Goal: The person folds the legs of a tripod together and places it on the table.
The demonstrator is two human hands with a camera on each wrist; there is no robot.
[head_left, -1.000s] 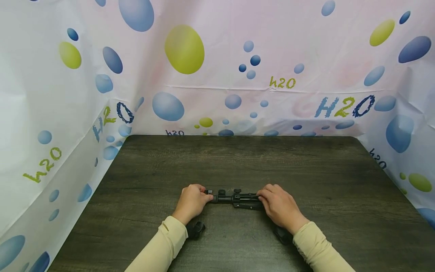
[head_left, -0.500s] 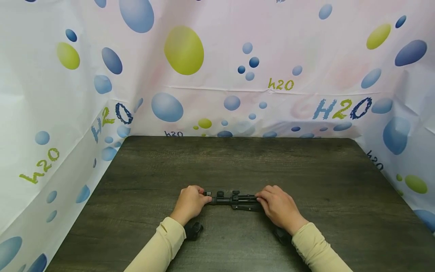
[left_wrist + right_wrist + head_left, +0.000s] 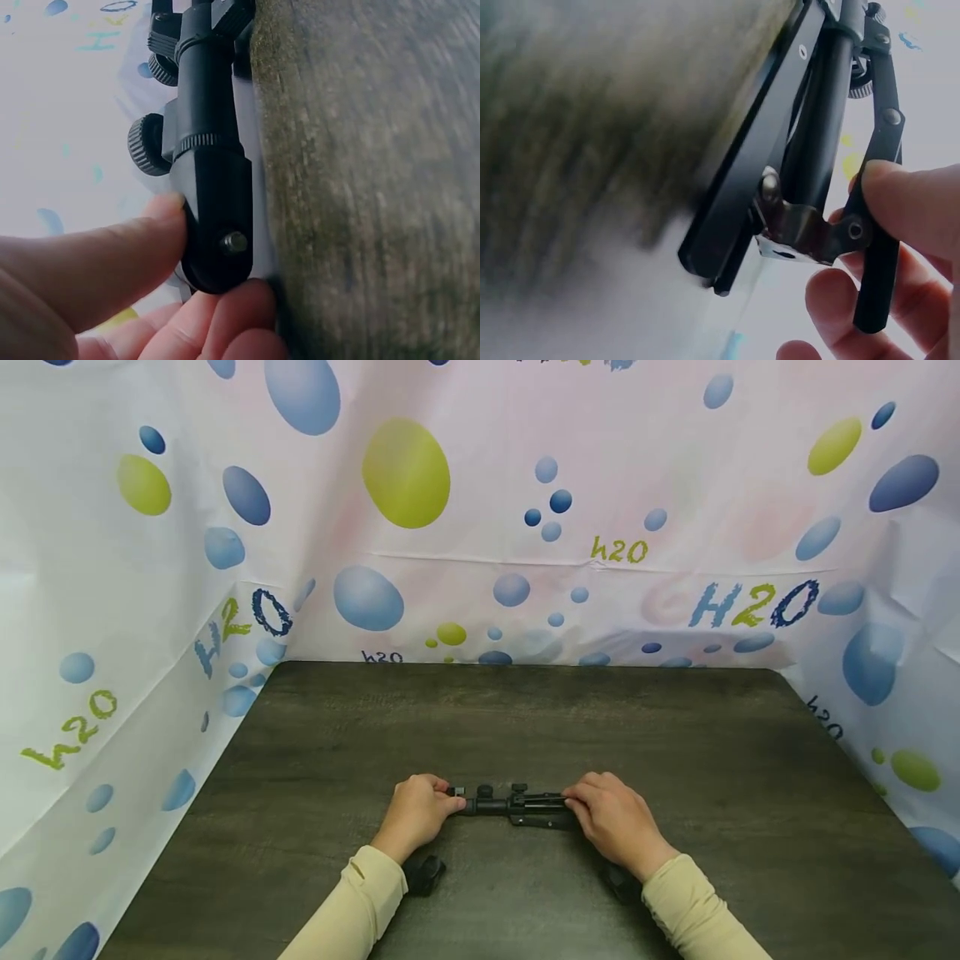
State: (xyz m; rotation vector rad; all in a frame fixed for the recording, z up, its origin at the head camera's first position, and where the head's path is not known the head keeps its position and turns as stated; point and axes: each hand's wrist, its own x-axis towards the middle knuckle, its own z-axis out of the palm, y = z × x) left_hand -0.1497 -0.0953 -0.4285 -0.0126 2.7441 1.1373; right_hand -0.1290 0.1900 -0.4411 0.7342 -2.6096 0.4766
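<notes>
A small black mini tripod [image 3: 491, 806] lies crosswise between my hands, low over the dark table, its legs toward the right. My left hand [image 3: 415, 814] pinches its head end, thumb on one side and fingers on the other. In the left wrist view a metal screw [image 3: 234, 241] sticks out of the tripod head, and a ridged knob [image 3: 148, 145] stands on its side. My right hand [image 3: 617, 817] pinches one leg [image 3: 877, 277] between thumb and fingers. In the right wrist view, a metal bracket [image 3: 799, 229] joins that leg to the centre column.
The dark wood-grain table [image 3: 525, 710] extends around the hands. A white sheet [image 3: 480, 468] printed with bubbles and lettering hangs behind and along both sides. Black wrist-worn devices [image 3: 426, 875] sit beneath both wrists.
The head view has shifted slightly, so the scene sits a little lower. Both hands keep the same hold on the tripod.
</notes>
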